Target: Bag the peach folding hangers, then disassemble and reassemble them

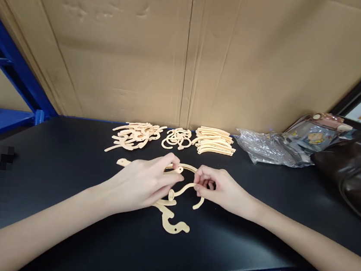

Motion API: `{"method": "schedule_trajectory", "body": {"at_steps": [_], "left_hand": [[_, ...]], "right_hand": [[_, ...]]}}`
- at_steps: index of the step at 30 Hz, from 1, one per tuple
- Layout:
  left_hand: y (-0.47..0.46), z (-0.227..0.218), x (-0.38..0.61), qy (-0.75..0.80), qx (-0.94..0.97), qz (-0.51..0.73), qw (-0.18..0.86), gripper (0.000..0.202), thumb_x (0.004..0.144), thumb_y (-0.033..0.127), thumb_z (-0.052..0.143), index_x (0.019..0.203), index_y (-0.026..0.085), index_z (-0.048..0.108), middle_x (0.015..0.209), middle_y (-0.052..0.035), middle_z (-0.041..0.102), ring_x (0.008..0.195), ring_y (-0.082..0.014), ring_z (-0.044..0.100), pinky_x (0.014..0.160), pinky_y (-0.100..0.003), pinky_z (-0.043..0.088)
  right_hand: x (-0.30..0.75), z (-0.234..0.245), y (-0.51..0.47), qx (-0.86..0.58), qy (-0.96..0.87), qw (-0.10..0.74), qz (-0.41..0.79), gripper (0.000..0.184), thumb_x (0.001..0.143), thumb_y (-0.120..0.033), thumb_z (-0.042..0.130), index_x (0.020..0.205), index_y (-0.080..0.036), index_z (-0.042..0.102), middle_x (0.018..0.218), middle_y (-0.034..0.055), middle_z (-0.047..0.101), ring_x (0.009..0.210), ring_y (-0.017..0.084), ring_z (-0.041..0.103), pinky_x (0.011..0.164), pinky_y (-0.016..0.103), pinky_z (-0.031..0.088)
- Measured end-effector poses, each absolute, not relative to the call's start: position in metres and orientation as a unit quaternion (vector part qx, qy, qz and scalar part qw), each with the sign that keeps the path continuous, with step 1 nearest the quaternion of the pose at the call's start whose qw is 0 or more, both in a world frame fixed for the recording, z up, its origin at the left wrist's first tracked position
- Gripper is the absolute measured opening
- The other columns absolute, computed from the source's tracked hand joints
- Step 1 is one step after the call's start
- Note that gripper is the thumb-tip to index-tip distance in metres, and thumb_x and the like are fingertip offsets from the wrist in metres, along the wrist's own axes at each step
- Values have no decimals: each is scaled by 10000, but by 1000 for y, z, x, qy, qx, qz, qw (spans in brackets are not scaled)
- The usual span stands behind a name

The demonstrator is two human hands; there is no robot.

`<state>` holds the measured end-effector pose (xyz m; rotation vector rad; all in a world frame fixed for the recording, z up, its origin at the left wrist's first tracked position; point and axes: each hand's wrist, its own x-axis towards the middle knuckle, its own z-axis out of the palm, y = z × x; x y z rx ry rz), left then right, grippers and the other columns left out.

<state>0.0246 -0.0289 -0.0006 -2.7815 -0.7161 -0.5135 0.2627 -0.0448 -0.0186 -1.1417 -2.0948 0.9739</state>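
Note:
My left hand (149,180) is closed, thumb and forefinger pinching a beige plastic hanger arm (179,170) with a hole in its end. My right hand (215,185) is closed on a slim, S-shaped beige plastic hook (183,190); its round, flared end faces my left hand, a small distance off. Another curved beige strip (188,167) runs behind the fingers; whether it is held cannot be told. Below my left hand lies a beige hanger piece (174,228) with a curved neck and a small hole, partly covered by the hand.
Along the back of the black table (90,238) lie three piles: branched hanger pieces (138,135), curled hooks (178,138) and stacked strips (215,141). Clear plastic bags (264,147) and a dark brown bag (352,168) sit at the right. Cardboard (127,60) stands behind.

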Motion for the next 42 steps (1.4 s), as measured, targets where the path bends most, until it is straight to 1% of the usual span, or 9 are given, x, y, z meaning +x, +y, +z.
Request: {"method": "schedule_trajectory", "body": {"at_steps": [4, 11, 15, 19, 26, 31, 34, 37, 42], "left_hand": [[-32, -3, 28, -223, -957, -164, 90, 228, 904, 415, 537, 925, 201, 612, 1036, -32, 534, 521, -62, 450, 456, -212, 346], [-32, -2, 28, -214, -937, -245, 128, 250, 961, 300, 437, 853, 199, 639, 970, -20, 542, 516, -47, 444, 462, -205, 334], [-38, 0, 28, -252, -926, -270, 81, 242, 967, 279, 428, 940, 223, 662, 1010, -30, 522, 576, -53, 514, 468, -193, 355], [-44, -1, 32, -235, -936, -255, 64, 271, 974, 278, 400, 899, 205, 649, 994, -34, 531, 531, -55, 464, 482, -207, 379], [-38, -5, 33, -223, -943, -236, 72, 249, 970, 328, 413, 937, 211, 630, 977, -26, 535, 477, -44, 400, 453, -197, 346], [-29, -7, 29, -240, -941, -217, 101, 321, 989, 382, 371, 913, 192, 617, 1007, -35, 533, 525, -54, 462, 456, -188, 352], [-26, -11, 28, -261, -934, -196, 144, 298, 1014, 259, 303, 1123, 243, 580, 999, -22, 539, 540, -62, 500, 434, -181, 314], [-25, -15, 29, -276, -935, -173, 141, 350, 1017, 270, 323, 1359, 267, 397, 1003, -11, 555, 568, -83, 553, 441, -191, 348], [-29, -17, 33, -281, -935, -191, 104, 312, 1011, 237, 351, 1317, 212, 407, 958, -6, 573, 627, -108, 596, 539, -217, 442]], "right_hand": [[261, -14, -45, -387, -637, 344, 571, 112, 810, -232, 592, 769, -190, 498, 613, -47, 568, 561, 85, 502, 565, 220, 391], [264, -12, -45, -332, -555, 365, 670, 220, 906, -346, 517, 964, -166, 630, 672, 0, 629, 584, 102, 558, 595, 241, 441], [261, -10, -49, -313, -598, 338, 656, 227, 872, -251, 569, 1080, -173, 612, 782, 9, 659, 639, 101, 591, 594, 231, 446], [257, -11, -55, -321, -639, 306, 628, 277, 790, -234, 712, 1027, -195, 575, 833, -16, 656, 650, 86, 592, 577, 213, 439], [255, -19, -52, -338, -633, 362, 595, 167, 812, -319, 698, 849, -165, 643, 734, -23, 626, 602, 81, 564, 566, 226, 440], [256, -16, -48, -366, -594, 407, 590, 201, 839, -356, 656, 828, -161, 611, 788, -1, 634, 632, 88, 567, 593, 236, 450], [260, -17, -43, -384, -549, 442, 596, 202, 851, -361, 631, 850, -180, 541, 791, -7, 637, 641, 99, 597, 606, 241, 451], [263, -21, -38, -393, -526, 459, 598, 183, 870, -342, 591, 851, -199, 479, 747, -26, 627, 625, 106, 614, 613, 244, 449], [264, -22, -37, -399, -534, 450, 595, 165, 872, -328, 587, 877, -204, 478, 767, -24, 629, 641, 105, 613, 626, 245, 450]]}}
